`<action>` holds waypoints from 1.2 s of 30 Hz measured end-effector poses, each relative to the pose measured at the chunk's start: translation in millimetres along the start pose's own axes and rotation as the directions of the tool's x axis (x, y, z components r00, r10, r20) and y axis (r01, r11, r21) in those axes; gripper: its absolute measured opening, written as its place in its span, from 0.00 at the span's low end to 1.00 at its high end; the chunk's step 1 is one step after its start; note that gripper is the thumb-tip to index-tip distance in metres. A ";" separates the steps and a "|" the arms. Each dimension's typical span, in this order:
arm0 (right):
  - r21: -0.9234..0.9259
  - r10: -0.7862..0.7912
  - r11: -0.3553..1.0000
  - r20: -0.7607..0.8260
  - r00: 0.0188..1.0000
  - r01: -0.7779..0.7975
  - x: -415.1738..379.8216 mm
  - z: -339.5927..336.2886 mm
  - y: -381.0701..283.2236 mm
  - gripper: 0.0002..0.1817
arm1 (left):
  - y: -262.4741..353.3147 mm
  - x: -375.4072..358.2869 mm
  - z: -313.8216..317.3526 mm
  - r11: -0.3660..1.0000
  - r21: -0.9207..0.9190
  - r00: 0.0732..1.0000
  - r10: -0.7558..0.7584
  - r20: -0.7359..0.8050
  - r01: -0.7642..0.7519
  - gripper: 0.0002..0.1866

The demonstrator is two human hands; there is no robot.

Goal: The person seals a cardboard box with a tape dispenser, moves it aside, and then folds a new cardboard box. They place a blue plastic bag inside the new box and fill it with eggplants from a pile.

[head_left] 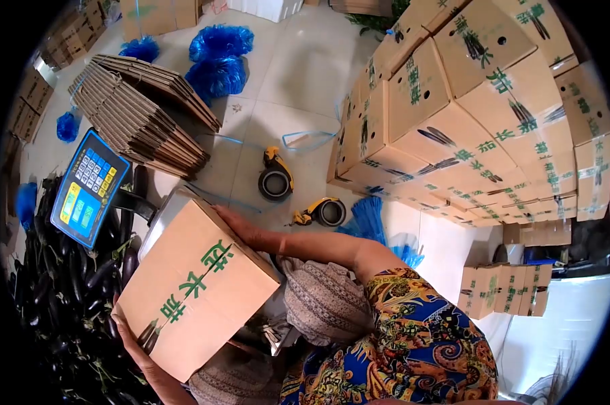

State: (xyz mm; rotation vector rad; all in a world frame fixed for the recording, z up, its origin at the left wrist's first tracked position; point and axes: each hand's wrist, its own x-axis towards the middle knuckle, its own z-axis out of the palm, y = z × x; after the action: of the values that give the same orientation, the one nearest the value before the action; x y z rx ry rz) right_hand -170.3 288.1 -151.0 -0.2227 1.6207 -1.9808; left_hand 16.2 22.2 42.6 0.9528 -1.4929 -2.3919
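A cardboard box [210, 283] with green Chinese characters and a printed eggplant sits tilted in view before me, between my two hands. My left hand [135, 343] lies along its lower left side, fingers wrapped on the edge. On the far upper side, my right hand [236, 224] grips the box; some of its fingers are hidden behind the cardboard. Under the box, the metal platform of a scale [157, 226] partly shows. The scale's blue display panel [90, 189] stands beyond the box, to the left.
Many dark eggplants [82, 283] are heaped at left. Flattened cartons [139, 118] stand stacked ahead. Two yellow tape dispensers [276, 179] and blue plastic bags [217, 61] lie on the tiled floor. Printed boxes [453, 121] are piled high at right.
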 end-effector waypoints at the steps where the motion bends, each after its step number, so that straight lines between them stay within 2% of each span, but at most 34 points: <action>1: 0.162 0.122 0.979 0.007 0.992 -0.122 1.6 1.4 1.5 0.28 | 2.9 -11.7 20.0 1.000 -0.024 0.999 -0.001 -0.053 0.000 0.32; 4: 0.177 0.164 0.969 0.065 0.984 -0.173 9.7 -6.4 20.4 0.31 | 12.1 -30.6 43.8 1.000 -0.003 0.986 -0.015 -0.166 0.015 0.34; 6: 0.155 0.177 0.971 0.056 0.983 -0.184 8.2 -9.9 24.5 0.33 | 25.6 -32.3 44.3 0.982 -0.023 0.971 -0.189 -0.146 0.188 0.34; 8: 0.153 0.127 0.975 0.214 0.969 -0.161 -27.3 0.2 -55.2 0.35 | 17.5 -29.4 28.3 0.992 -0.038 0.982 -0.122 -0.146 0.118 0.34; 10: 0.083 0.165 0.980 0.159 0.973 -0.180 -24.5 3.9 -48.3 0.37 | 14.6 -29.8 20.4 0.997 -0.042 0.992 -0.067 -0.110 0.063 0.35; 11: -0.011 0.264 0.964 0.138 0.955 -0.265 -31.1 1.5 -52.4 0.38 | 14.6 -31.4 20.8 0.998 -0.040 0.996 -0.051 -0.075 0.048 0.35; 12: 0.093 0.203 0.971 0.149 0.968 -0.218 -23.9 1.7 -26.7 0.38 | 15.0 -33.3 18.8 0.999 -0.036 0.998 -0.035 -0.043 0.034 0.35; 13: 0.094 0.219 0.966 0.186 0.958 -0.239 -28.4 2.9 -39.2 0.38 | 13.8 -33.0 10.5 0.996 -0.063 0.998 -0.068 -0.011 0.068 0.35; 16: 0.097 0.235 0.958 0.263 0.936 -0.268 -30.2 10.4 -63.3 0.37 | 16.5 -33.7 -1.3 0.996 -0.027 0.995 -0.085 -0.059 0.083 0.35; 17: 0.093 0.236 0.958 0.277 0.932 -0.270 -29.8 9.0 -70.5 0.36 | 18.0 -40.5 -0.9 0.993 -0.063 0.995 -0.099 -0.018 0.098 0.35; 20: -0.005 0.365 0.929 0.160 0.917 -0.370 -20.9 19.6 -81.0 0.36 | 8.8 -24.4 -57.9 0.999 0.028 0.999 -0.034 0.019 0.033 0.36; 21: 0.274 0.277 0.900 0.238 0.931 -0.338 23.6 9.1 6.4 0.32 | 10.7 -30.7 -59.0 0.998 0.001 0.998 -0.056 -0.019 0.056 0.38; 22: 0.358 0.394 0.807 0.266 0.880 -0.470 8.8 9.3 -12.2 0.29 | 8.5 -32.8 -65.1 0.999 0.036 0.996 -0.019 -0.093 0.022 0.38; 23: 0.438 0.505 0.685 0.289 0.813 -0.582 -6.6 9.9 -31.7 0.27 | -1.3 -26.5 -80.9 0.999 0.038 0.995 -0.019 -0.098 0.023 0.39; 24: 0.454 0.607 0.546 0.366 0.706 -0.705 -37.8 15.4 -77.2 0.26 | -7.4 -21.4 -99.7 0.999 0.035 0.995 -0.025 -0.101 0.028 0.39; 25: 0.103 0.199 0.964 0.325 0.924 -0.243 -53.7 -0.8 -72.4 0.28 | -7.3 -26.2 -101.6 0.997 0.008 0.993 -0.079 -0.092 0.080 0.42; 26: -0.219 -0.246 0.899 0.465 0.850 0.379 -62.4 -12.0 -55.8 0.32 | -11.2 -28.7 -110.0 0.997 -0.013 0.992 -0.082 -0.100 0.082 0.44; 27: -0.194 -0.074 0.964 0.466 0.882 0.183 -39.0 -24.4 -27.6 0.34 | -8.9 -40.0 -107.8 0.993 -0.076 0.989 -0.097 -0.116 0.088 0.40; 28: -0.328 -0.034 0.921 0.469 0.883 0.210 -37.3 -25.9 -43.2 0.35 | -11.5 -48.3 -102.5 0.998 -0.058 0.983 -0.005 -0.182 -0.005 0.39; 29: -0.454 0.006 0.859 0.472 0.882 0.237 -37.1 -25.9 -62.1 0.37 | -17.0 -39.4 -128.2 0.998 -0.059 0.978 -0.046 -0.204 0.035 0.39; 30: -0.526 0.046 0.811 0.493 0.869 0.255 -59.1 -10.3 -123.3 0.36 | -16.7 -35.8 -137.3 0.988 -0.144 0.984 -0.073 -0.163 0.050 0.37; 31: -0.369 0.045 0.913 0.522 0.852 0.177 -60.1 -7.1 -140.9 0.32 | -10.3 -43.7 -127.2 0.978 -0.208 0.993 -0.023 -0.113 -0.001 0.34; 32: 0.013 0.259 0.961 0.299 0.918 -0.275 -59.4 29.7 -173.4 0.28 | -9.4 -40.9 -133.8 0.973 -0.227 0.989 0.014 -0.148 -0.048 0.30; 33: 0.114 -0.317 0.947 0.502 0.805 0.302 -67.0 19.7 -175.6 0.27 | -5.5 -44.7 -130.6 0.956 -0.280 0.995 0.072 -0.063 -0.087 0.30; 35: 0.056 0.009 0.998 0.443 0.897 -0.038 -33.9 21.2 -213.6 0.21 | 9.7 -55.5 -113.1 0.950 -0.282 0.991 0.126 -0.054 -0.136 0.30; 36: 0.053 0.172 0.977 0.394 0.903 -0.209 -17.1 22.0 -232.9 0.18 | 17.0 -58.3 -106.3 0.950 -0.277 0.989 0.125 -0.081 -0.143 0.30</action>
State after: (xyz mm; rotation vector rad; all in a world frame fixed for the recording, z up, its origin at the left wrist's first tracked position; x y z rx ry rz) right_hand -219.8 303.4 77.8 -0.3792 1.2429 -1.7271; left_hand 121.8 -39.3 50.5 0.8246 -1.1150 -2.3690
